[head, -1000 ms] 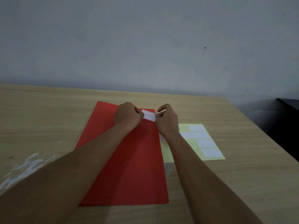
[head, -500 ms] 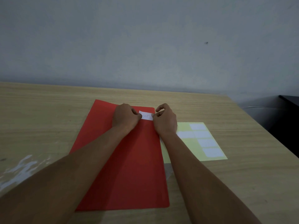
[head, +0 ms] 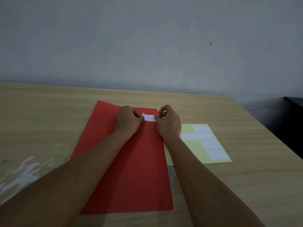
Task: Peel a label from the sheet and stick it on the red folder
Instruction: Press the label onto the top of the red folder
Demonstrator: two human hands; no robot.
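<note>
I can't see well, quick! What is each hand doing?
Left hand: closed, pinching the left end of the white label.
Right hand: closed, pinching its right end over the red folder.

Likely an office: wooden desk (head: pixel 49 115), red folder (head: pixel 131 169), label sheet (head: pixel 193 151)

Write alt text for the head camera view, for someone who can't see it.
Two bare hands, left hand and right hand, hold the ends of a white label against the far end of a red folder lying on a wooden table. A yellow label sheet with several white labels left lies just right of the folder.
</note>
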